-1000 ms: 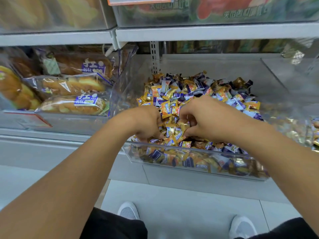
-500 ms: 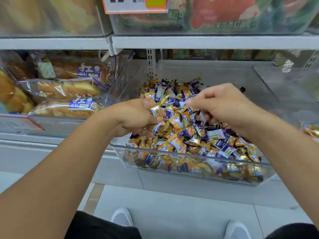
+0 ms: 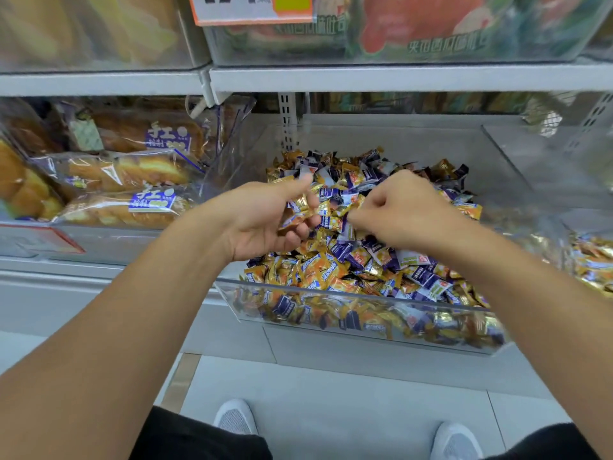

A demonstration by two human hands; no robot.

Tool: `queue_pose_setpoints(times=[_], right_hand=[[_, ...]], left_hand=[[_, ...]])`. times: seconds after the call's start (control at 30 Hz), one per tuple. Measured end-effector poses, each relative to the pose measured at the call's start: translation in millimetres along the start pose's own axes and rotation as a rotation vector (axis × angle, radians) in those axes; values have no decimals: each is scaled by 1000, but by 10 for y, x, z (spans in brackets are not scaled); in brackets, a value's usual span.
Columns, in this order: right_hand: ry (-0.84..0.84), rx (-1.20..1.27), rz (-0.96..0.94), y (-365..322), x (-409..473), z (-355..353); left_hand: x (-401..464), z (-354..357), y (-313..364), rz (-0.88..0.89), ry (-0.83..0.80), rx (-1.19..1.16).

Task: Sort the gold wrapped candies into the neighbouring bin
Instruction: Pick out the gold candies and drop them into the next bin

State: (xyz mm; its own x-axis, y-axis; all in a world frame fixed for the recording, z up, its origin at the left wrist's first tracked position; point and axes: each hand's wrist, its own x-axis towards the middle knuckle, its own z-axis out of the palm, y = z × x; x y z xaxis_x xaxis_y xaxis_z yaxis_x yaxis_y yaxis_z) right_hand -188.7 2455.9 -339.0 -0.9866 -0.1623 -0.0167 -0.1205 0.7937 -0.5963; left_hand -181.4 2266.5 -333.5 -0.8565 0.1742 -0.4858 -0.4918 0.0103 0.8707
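A clear plastic bin [image 3: 365, 307] on the shelf is heaped with gold wrapped candies [image 3: 318, 270] mixed with purple and white ones [image 3: 428, 280]. My left hand [image 3: 262, 220] hovers palm-up over the bin's left side, its fingers and thumb curled round several gold candies [image 3: 306, 207]. My right hand [image 3: 401, 207] is just to the right, knuckles up, fingertips pinching a candy at the top of the heap next to my left hand. At the far right the neighbouring bin [image 3: 593, 263] shows a few gold candies.
Bagged bread loaves [image 3: 122, 207] fill the clear bin to the left. A shelf [image 3: 398, 78] with more packaged goods and an orange price tag [image 3: 252, 9] hangs close overhead. My white shoes [image 3: 235, 419] stand on the grey tiled floor below.
Both hands have lifted from digging in the heap. My left hand has turned palm-up with gold candies in it, and my right hand has come in close beside it.
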Motion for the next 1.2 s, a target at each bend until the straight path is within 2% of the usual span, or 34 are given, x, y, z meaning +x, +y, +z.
queue_pose_setpoints(times=[0.07,0.13,0.2,0.27,0.4,0.47,0.53,0.6,0.67,0.77,0.83,0.9,0.97,1.03,1.1,1.17,1.2], right_hand=[[-85,456,171,-28,-51,-147],[-251,831,320,-38,-96,-216],[-411,963,372,-39,-127,-211],[-454,755,296,-6,-117,-149],[-388,-64,-85,-4,-136,-14],[-404,-261,-187,-26,-156,59],[-450,-387,-209,-60,-164,155],[-428,-474,-229,-88,-150,214],[-395,-377,-216,-104,-118,144],[-401,5,-86,-58,-68,-84],[-480,396,75,-26,-67,-197],[-569,777,238,5,-75,-221],[-652,1015,337,1,-78,-218],[-697,1150,372,-30,-70,-191],[-643,1117,369,-77,-60,-168],[-488,745,210,-107,-67,-115],[-412,469,89,-113,-79,-79]], left_hand=[[1,-3,-36,19,51,179],[-10,-45,-65,51,52,448],[-22,-96,-90,94,34,727],[-12,-126,-100,162,85,969],[54,-88,-129,244,134,1312],[119,-67,-175,250,109,1339],[160,-9,-218,264,68,1364],[171,31,-216,286,64,1402],[145,9,-177,292,55,1358],[36,-40,-86,253,95,1161],[-27,-47,-27,174,127,744],[-44,-62,47,69,63,210],[-48,-92,77,-25,-66,-190],[-37,-109,67,-75,-132,-431],[-9,-108,44,-102,-136,-572],[14,-84,26,-110,-92,-536],[23,-82,12,-86,-43,-397]])
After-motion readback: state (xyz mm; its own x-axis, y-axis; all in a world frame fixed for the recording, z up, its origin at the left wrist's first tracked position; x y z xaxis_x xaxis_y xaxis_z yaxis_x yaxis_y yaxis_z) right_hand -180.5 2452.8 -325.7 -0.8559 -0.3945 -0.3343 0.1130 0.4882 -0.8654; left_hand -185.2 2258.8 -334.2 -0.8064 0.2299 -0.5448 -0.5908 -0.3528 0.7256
